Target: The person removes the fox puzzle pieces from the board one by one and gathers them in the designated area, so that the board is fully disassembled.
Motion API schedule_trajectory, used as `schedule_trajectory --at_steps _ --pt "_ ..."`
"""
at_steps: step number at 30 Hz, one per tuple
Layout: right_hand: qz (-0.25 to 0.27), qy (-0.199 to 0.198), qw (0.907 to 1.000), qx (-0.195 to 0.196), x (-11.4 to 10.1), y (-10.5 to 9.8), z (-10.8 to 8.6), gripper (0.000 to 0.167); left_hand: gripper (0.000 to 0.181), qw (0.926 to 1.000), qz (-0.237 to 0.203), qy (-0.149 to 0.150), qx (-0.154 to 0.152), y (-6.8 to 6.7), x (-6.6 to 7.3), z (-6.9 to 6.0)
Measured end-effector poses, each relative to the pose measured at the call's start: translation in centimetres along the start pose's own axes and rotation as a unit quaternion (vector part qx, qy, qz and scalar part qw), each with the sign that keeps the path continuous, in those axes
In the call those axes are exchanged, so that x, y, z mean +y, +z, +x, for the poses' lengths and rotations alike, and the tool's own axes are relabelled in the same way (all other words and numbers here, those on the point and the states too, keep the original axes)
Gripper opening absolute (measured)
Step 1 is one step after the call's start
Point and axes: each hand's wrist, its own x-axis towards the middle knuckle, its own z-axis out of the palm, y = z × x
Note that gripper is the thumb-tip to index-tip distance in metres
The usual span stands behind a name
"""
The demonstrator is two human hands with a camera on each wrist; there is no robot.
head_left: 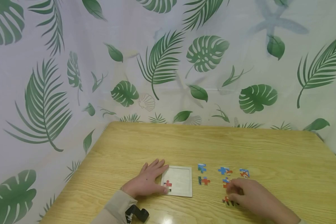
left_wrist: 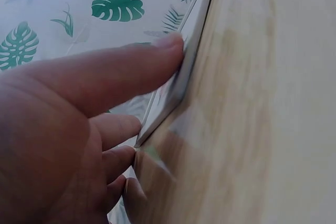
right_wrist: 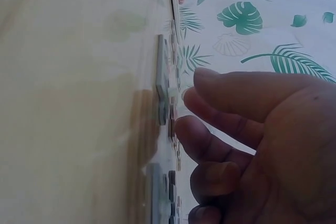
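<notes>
My left hand (head_left: 147,180) lies at the left side of a white square puzzle tray (head_left: 182,195), fingers spread, its thumb on the lower left rim in the left wrist view. A red-and-white jigsaw piece (head_left: 168,184) sits in the tray's lower left corner. Over the loose pieces on the right hovers my right hand (head_left: 250,194), fingers loosely bent; the right wrist view shows a gap between thumb and fingertips with nothing in it. Beside those fingers are an orange-and-blue piece (head_left: 226,181), partly covered, and a dark-and-orange piece (head_left: 227,200), also partly hidden.
Between tray and right hand lie a blue-and-green piece (head_left: 202,168) and a green-and-red piece (head_left: 204,180). Farther right are a blue piece with orange (head_left: 225,170) and a fox-face piece (head_left: 244,173). Leaf-patterned cloth (head_left: 168,102) hangs behind the wooden table (head_left: 190,140).
</notes>
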Motion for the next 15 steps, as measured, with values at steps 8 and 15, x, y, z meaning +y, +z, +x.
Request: schedule_trajectory --at_steps 8,15 --pt "0.020 -0.016 0.9996 0.008 -0.5 0.0 0.4 0.021 0.093 0.9999 -0.008 0.008 -0.008 -0.2 0.0 -0.2" --pt "0.017 -0.050 0.9982 0.028 -1.3 0.4 0.9 0.023 0.094 0.9999 -0.004 0.009 -0.006 -0.2 -0.1 0.0"
